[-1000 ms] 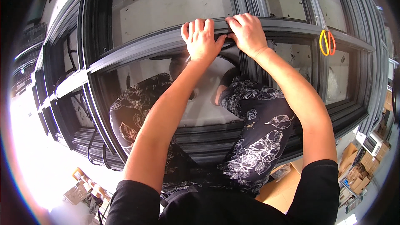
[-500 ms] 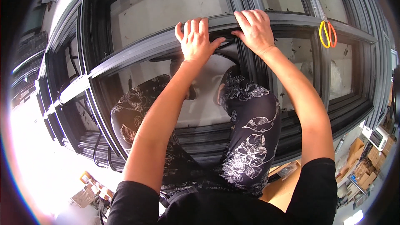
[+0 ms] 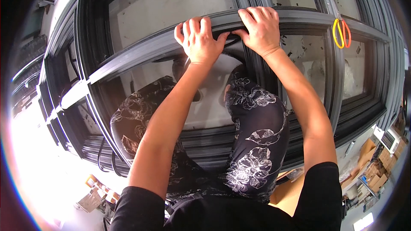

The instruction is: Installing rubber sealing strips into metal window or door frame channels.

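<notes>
Both hands are on a long grey metal frame bar [image 3: 132, 54] that crosses in front of me. My left hand [image 3: 198, 42] has its fingers curled over the bar's far edge, with its thumb on the near side. To its right, my right hand [image 3: 261, 30] grips the same bar in the same way. The two thumbs point toward each other and almost meet. Beneath them a thin black strip [image 3: 232, 41] shows in part; whether the thumbs pinch it is hidden.
Scissors with a yellow and an orange handle [image 3: 341, 33] lie on the frame at the right. More dark frames with glazed panels are stacked below. My knees [image 3: 257, 102] rest over the frames. Cardboard boxes [image 3: 376, 175] and a laptop [image 3: 388, 140] are at lower right.
Both hands have shifted slightly left along the bar, still gripping it. The right thumb has come closer to the left one. The view has moved a little.
</notes>
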A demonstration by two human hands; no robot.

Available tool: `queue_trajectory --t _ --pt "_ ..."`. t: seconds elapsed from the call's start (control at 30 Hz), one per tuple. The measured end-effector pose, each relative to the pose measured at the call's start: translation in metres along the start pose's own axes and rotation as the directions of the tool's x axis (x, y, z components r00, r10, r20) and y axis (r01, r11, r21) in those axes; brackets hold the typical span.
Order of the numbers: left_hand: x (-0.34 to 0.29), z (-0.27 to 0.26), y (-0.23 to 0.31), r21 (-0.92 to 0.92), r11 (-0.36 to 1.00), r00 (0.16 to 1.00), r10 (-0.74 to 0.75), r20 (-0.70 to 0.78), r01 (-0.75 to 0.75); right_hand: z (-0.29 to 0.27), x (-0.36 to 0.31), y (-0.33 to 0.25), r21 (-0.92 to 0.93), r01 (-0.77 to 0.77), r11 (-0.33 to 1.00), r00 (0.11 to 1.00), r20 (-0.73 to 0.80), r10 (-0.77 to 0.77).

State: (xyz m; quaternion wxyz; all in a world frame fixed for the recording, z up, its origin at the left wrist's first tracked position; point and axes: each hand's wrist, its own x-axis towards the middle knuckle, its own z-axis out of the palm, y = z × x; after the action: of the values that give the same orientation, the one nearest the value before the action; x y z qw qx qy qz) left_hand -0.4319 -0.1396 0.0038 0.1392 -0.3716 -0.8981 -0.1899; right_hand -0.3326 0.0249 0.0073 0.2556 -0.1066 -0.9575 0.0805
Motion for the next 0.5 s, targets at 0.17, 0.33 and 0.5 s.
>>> queue_trajectory --t 0.17,0.33,0.5 --pt "-0.004 -0.01 0.0 -0.042 0.998 0.999 0.043 0.031 -0.041 -0.013 -0.013 -0.021 0.029 -0.129 0.991 0.988 -0.077 0.131" --pt "-0.053 -0.022 -0.001 -0.106 0.992 0.998 0.067 0.004 -0.066 -0.023 -0.068 -0.037 0.579 -0.583 0.57 0.692 -0.015 0.722" --pt "-0.063 -0.01 -0.01 -0.172 0.978 0.963 -0.069 0.259 0.116 -0.011 -0.076 0.009 0.875 -0.465 -0.136 0.282 0.292 0.914"
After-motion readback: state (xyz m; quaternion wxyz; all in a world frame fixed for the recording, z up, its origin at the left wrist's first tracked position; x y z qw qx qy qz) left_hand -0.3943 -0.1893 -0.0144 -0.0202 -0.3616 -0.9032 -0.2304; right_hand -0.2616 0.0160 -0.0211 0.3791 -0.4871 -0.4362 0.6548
